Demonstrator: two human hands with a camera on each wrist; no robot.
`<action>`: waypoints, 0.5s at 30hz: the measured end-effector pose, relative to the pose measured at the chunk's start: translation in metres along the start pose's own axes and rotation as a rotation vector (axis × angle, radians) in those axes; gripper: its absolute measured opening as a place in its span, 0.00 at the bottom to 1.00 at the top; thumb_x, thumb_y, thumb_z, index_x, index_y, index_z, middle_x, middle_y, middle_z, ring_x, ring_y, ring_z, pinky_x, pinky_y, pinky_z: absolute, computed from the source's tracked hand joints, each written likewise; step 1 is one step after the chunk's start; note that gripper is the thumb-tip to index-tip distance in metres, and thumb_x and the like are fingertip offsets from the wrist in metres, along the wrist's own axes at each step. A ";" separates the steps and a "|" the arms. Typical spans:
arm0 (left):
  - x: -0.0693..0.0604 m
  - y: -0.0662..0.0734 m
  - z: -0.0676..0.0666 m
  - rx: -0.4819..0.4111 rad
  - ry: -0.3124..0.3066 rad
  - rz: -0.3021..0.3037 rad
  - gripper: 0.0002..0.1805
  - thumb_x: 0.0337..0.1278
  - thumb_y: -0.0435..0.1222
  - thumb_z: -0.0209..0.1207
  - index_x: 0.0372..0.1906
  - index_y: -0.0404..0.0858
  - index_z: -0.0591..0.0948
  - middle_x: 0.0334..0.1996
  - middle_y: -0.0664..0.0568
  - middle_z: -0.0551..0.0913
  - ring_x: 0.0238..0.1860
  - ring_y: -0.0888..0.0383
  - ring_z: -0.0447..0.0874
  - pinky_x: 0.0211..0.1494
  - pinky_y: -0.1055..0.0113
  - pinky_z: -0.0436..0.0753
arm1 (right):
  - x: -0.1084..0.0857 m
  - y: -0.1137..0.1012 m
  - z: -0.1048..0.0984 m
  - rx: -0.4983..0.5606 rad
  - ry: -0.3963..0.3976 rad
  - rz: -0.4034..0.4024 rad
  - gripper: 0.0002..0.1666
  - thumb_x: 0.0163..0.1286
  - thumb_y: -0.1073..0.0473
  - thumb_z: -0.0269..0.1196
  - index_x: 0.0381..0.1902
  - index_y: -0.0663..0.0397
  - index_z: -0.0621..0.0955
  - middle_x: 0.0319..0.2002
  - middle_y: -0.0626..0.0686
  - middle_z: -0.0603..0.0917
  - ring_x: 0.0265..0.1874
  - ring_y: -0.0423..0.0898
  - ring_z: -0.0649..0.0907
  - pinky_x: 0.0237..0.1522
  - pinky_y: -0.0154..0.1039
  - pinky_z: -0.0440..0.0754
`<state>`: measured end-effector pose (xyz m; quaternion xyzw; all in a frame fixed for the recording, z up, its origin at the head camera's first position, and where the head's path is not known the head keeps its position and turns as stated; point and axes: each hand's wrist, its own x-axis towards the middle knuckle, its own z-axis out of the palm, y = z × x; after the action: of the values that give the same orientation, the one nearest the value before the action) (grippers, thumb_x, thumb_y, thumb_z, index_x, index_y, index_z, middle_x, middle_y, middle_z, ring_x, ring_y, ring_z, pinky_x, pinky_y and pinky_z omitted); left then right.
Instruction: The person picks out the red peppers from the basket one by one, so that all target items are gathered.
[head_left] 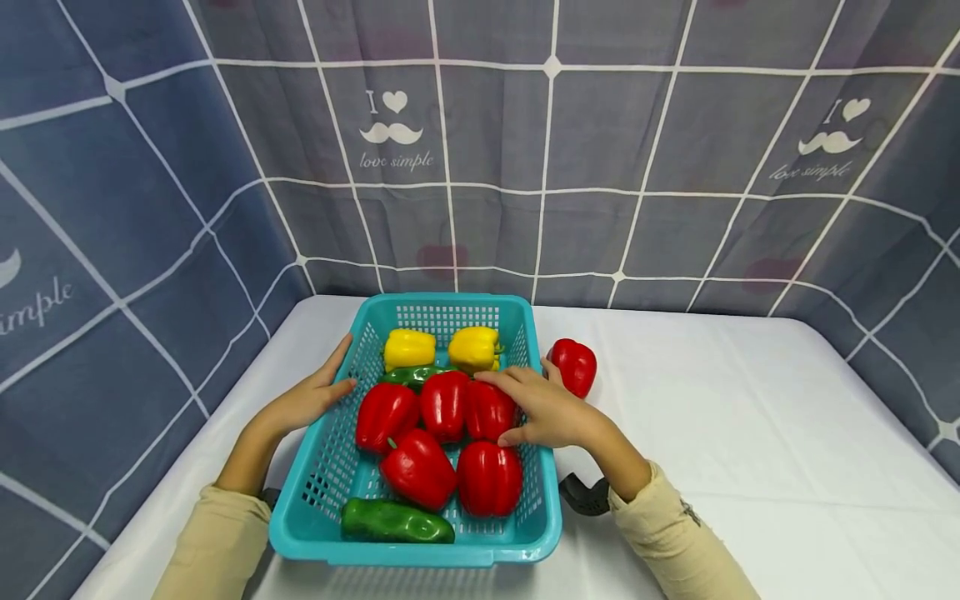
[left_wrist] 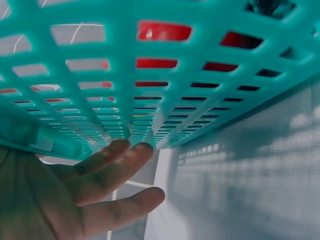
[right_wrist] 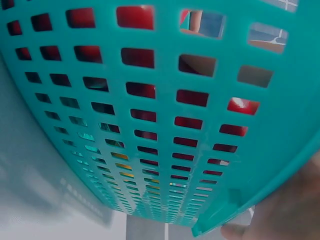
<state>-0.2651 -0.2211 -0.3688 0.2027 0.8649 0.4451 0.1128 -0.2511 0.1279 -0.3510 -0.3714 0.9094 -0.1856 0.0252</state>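
Observation:
A turquoise basket (head_left: 300, 533) holds several red peppers (head_left: 417, 469), two yellow peppers (head_left: 409, 349) and two green ones (head_left: 397, 522). At its left rim my left hand (head_left: 303, 403) rests with the thumb over the edge; in the left wrist view the hand's (left_wrist: 95, 195) fingers lie spread along the outer wall (left_wrist: 125, 55). My right hand (head_left: 555, 410) lies across the right rim, thumb and a finger spread over a red pepper (head_left: 489, 410) inside, other fingers outside. In the right wrist view only part of that hand (right_wrist: 285, 210) shows beyond the rim.
Another red pepper (head_left: 573, 367) lies on the white table (head_left: 712, 417), just outside the basket's right side. A black strap (head_left: 583, 495) is beside my right wrist. Patterned grey-blue curtains (head_left: 495, 125) stand behind and at both sides.

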 end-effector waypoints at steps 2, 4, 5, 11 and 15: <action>-0.001 -0.001 0.000 -0.004 -0.005 -0.001 0.39 0.67 0.34 0.40 0.70 0.38 0.28 0.70 0.33 0.31 0.66 0.30 0.43 0.52 0.44 0.75 | -0.001 0.000 0.001 0.001 0.000 -0.005 0.47 0.49 0.50 0.70 0.66 0.43 0.63 0.53 0.50 0.75 0.58 0.49 0.69 0.62 0.67 0.47; -0.002 -0.001 0.000 -0.013 -0.008 0.002 0.39 0.67 0.34 0.40 0.70 0.38 0.28 0.70 0.33 0.31 0.65 0.29 0.44 0.50 0.46 0.77 | -0.001 0.001 0.002 0.006 0.001 -0.011 0.46 0.49 0.50 0.70 0.66 0.43 0.63 0.53 0.50 0.76 0.58 0.50 0.69 0.62 0.67 0.47; -0.002 -0.001 0.000 -0.018 -0.008 0.002 0.39 0.67 0.34 0.40 0.70 0.38 0.28 0.70 0.33 0.31 0.65 0.29 0.44 0.49 0.47 0.78 | -0.002 0.001 0.002 0.009 0.003 -0.011 0.46 0.49 0.50 0.70 0.66 0.43 0.63 0.52 0.50 0.76 0.58 0.49 0.69 0.62 0.67 0.48; -0.001 -0.001 0.000 -0.022 -0.004 0.006 0.39 0.67 0.34 0.40 0.70 0.38 0.28 0.70 0.32 0.32 0.64 0.28 0.48 0.45 0.50 0.81 | -0.002 0.002 0.001 0.015 0.035 -0.008 0.47 0.47 0.48 0.71 0.65 0.43 0.65 0.52 0.50 0.77 0.57 0.49 0.70 0.63 0.65 0.50; 0.000 0.001 -0.001 -0.005 -0.003 0.018 0.39 0.67 0.35 0.41 0.70 0.37 0.28 0.70 0.32 0.32 0.65 0.29 0.46 0.49 0.47 0.78 | -0.002 0.004 -0.001 0.005 0.064 -0.022 0.47 0.46 0.48 0.71 0.64 0.44 0.66 0.50 0.50 0.78 0.56 0.49 0.72 0.62 0.65 0.52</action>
<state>-0.2655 -0.2210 -0.3674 0.2109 0.8618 0.4478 0.1106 -0.2526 0.1317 -0.3515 -0.3751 0.9052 -0.1999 -0.0049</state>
